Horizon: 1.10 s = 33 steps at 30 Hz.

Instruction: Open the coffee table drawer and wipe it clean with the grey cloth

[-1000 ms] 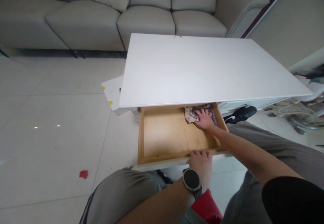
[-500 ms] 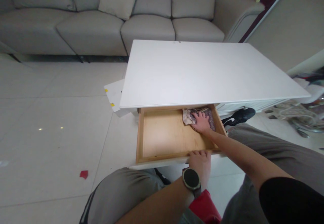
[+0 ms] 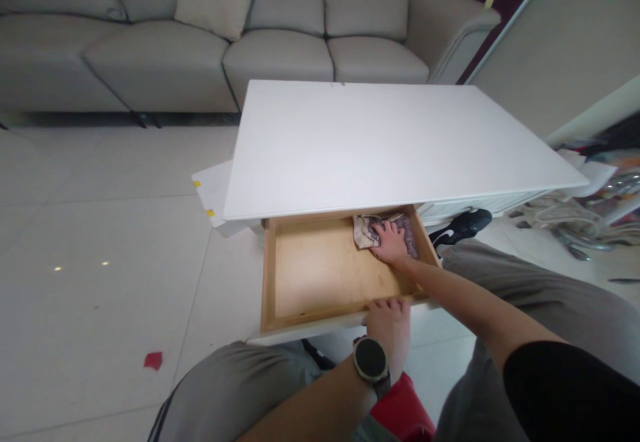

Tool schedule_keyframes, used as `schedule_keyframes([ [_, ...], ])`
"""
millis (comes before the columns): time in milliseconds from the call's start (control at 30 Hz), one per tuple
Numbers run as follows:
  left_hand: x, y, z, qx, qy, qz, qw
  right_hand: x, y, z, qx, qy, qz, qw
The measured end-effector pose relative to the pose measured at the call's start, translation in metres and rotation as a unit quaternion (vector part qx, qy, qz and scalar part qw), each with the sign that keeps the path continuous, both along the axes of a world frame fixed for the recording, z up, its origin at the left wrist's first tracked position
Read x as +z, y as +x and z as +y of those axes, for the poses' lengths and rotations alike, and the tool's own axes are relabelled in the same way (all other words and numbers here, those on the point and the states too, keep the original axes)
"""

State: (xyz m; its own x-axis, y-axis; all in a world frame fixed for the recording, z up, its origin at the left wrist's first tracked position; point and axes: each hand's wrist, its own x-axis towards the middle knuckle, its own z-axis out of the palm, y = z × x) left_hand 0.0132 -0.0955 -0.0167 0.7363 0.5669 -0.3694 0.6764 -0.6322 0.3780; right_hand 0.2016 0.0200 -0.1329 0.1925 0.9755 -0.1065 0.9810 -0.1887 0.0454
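A pulled-out wooden drawer (image 3: 320, 275) juts from the near side of the white table (image 3: 400, 142). Over its front edge curl the fingers of my left hand (image 3: 389, 329), which wears a round watch (image 3: 371, 358) at the wrist. Inside, at the back right corner, my right hand (image 3: 390, 243) presses on a crumpled brown and cream patterned cloth (image 3: 365, 231), fingers bent over it. Part of the cloth is hidden under the palm, and its darker side shows to the right of the fingers.
A grey sofa (image 3: 280, 55) stands behind the table. A white board with yellow tape (image 3: 215, 192) sticks out at the table's left. A red scrap (image 3: 153, 361) lies on the tiled floor. My black shoe (image 3: 463, 229) is beside the drawer; coiled hoses (image 3: 555, 219) lie at right.
The view has turned slightly, so everything sits a little further left. Both hands keep nearly the same places, the left on the drawer front and the right on the cloth.
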Motion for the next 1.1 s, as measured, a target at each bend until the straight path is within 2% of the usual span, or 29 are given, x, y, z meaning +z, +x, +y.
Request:
schedule_keyframes([
  [200, -0.001, 0.001, 0.002, -0.005, -0.007, 0.001, 1.0, -0.002, 0.0, 0.001, -0.004, -0.01, -0.007, 1.0],
  [633, -0.003, -0.001, 0.005, -0.006, -0.024, -0.012, 1.0, -0.007, -0.001, 0.0, -0.008, 0.02, -0.01, 1.0],
  [767, -0.002, 0.002, 0.003, 0.012, -0.025, 0.01, 1.0, -0.006, -0.001, -0.002, -0.008, 0.007, -0.011, 1.0],
  [900, 0.0, 0.0, 0.004, 0.03, -0.036, 0.031, 0.998, -0.004, -0.002, -0.003, -0.01, 0.004, -0.012, 1.0],
  [1100, 0.009, -0.005, 0.01, 0.007, -0.038, 0.046, 0.998, -0.003, -0.004, -0.004, -0.016, -0.003, -0.013, 1.0],
])
